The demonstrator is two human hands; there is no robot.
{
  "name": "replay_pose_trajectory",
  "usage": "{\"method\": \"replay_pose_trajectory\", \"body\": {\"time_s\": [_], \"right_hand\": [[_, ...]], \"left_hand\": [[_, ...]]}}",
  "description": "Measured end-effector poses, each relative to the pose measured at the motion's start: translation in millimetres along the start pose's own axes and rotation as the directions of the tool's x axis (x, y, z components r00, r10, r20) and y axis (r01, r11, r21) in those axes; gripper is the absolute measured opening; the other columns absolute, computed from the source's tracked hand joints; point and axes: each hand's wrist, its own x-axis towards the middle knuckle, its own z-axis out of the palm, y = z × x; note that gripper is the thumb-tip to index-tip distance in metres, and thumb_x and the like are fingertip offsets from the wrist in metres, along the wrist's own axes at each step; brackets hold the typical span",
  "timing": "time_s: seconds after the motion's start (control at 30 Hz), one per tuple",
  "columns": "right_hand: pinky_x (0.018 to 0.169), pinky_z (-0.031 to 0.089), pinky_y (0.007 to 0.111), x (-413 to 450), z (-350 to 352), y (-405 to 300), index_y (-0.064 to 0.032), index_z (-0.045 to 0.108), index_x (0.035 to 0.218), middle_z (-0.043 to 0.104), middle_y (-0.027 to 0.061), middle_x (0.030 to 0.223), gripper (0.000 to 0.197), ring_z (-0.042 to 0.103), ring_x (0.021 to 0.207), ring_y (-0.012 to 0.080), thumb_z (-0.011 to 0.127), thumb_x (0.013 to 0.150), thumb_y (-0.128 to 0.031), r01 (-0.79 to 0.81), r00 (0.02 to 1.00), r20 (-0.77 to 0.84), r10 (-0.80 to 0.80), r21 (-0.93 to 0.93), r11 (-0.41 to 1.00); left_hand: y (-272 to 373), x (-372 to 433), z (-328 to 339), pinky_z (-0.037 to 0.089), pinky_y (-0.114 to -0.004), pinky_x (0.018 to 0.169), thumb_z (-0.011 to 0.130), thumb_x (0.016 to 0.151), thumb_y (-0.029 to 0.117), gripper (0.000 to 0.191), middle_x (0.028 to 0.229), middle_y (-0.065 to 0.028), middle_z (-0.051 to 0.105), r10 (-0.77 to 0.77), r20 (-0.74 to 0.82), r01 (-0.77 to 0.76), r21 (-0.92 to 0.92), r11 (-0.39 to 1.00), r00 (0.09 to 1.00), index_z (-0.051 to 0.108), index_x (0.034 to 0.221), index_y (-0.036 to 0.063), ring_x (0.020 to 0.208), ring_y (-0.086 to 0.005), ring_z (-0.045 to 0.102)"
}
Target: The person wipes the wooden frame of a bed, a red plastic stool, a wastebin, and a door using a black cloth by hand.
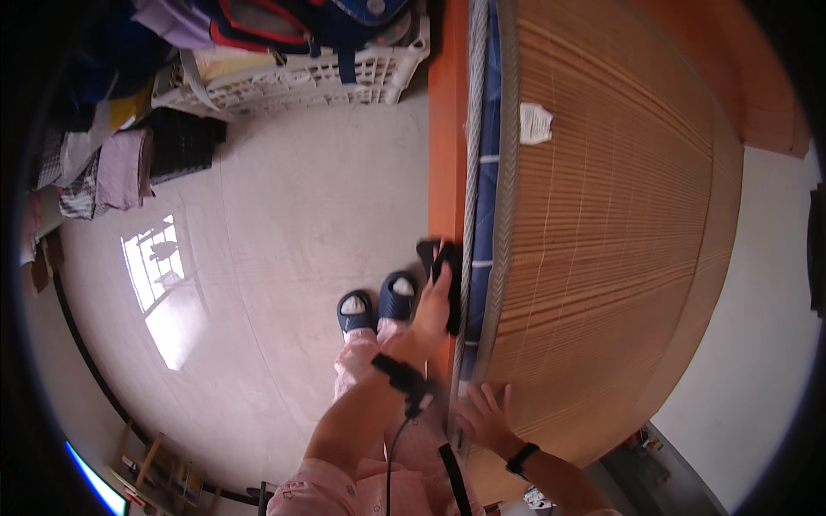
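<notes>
My left hand is low beside a bed, its fingers around a dark black object against the orange bed frame. Blur hides what exactly that object is. My right hand rests with spread fingers on the near edge of a bamboo sleeping mat, holding nothing. Under the mat shows the blue quilted side of a mattress with grey-white piping. A black band circles my right wrist. In front of my left forearm hangs a black clip on a cable.
My feet in dark slides stand on the glossy pale floor. At the far end a white plastic crate bears a backpack. Beside it stands a black basket near folded cloths. A wooden rack is at lower left.
</notes>
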Motion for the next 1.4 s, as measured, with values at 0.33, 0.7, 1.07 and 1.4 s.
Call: {"method": "replay_pose_trajectory", "body": {"time_s": [0.33,0.7,1.07,1.4], "right_hand": [[0.108,0.004,0.059,311.0,-236.0,92.8,-0.0081,0.027,0.141,0.019,0.0237,0.147,0.058,0.017,0.138,0.037,0.048,0.09,-0.026,0.23,0.793,-0.575,-0.203,-0.027,0.973],[0.109,0.009,0.056,425.9,-273.8,134.9,-0.0113,0.03,0.142,0.018,0.0217,0.148,0.066,0.017,0.137,0.0374,0.05,0.088,-0.044,0.036,0.842,-0.518,-0.148,-0.221,0.975],[0.108,0.01,0.057,428.8,-265.5,130.8,-0.0131,0.037,0.138,0.022,0.022,0.147,0.064,0.019,0.136,0.037,0.05,0.085,-0.048,0.033,0.85,-0.513,-0.116,-0.168,0.985],[0.108,0.012,0.057,428.5,-270.2,133.0,-0.0146,0.035,0.139,0.022,0.021,0.147,0.065,0.022,0.135,0.0368,0.05,0.085,-0.047,0.029,0.838,-0.533,-0.118,-0.172,0.985]], "left_hand": [[225.2,150.7,169.6,0.048,-0.031,0.07,0.033,0.092,0.06,0.068,0.092,-0.0087,0.064,0.33,-0.119,-0.155,0.703,0.694,0.936,0.056,0.113,0.0004,0.078,-0.0182,0.061],[143.8,76.0,148.0,0.041,-0.026,0.088,0.038,0.098,0.03,0.043,0.11,-0.0094,0.059,0.24,-0.274,-0.125,0.379,0.917,0.931,0.047,0.126,-0.0011,0.099,-0.0165,0.055],[300.3,197.1,273.6,0.042,-0.032,0.087,0.033,0.096,0.046,0.058,0.114,-0.0179,0.059,0.414,-0.12,-0.229,0.681,0.695,0.902,0.05,0.123,-0.0016,0.103,-0.025,0.056],[242.3,165.2,220.1,0.039,-0.03,0.093,0.035,0.092,0.057,0.071,0.118,-0.0152,0.056,0.387,-0.174,-0.144,0.733,0.665,0.905,0.043,0.13,-0.0015,0.106,-0.0232,0.053]]}}
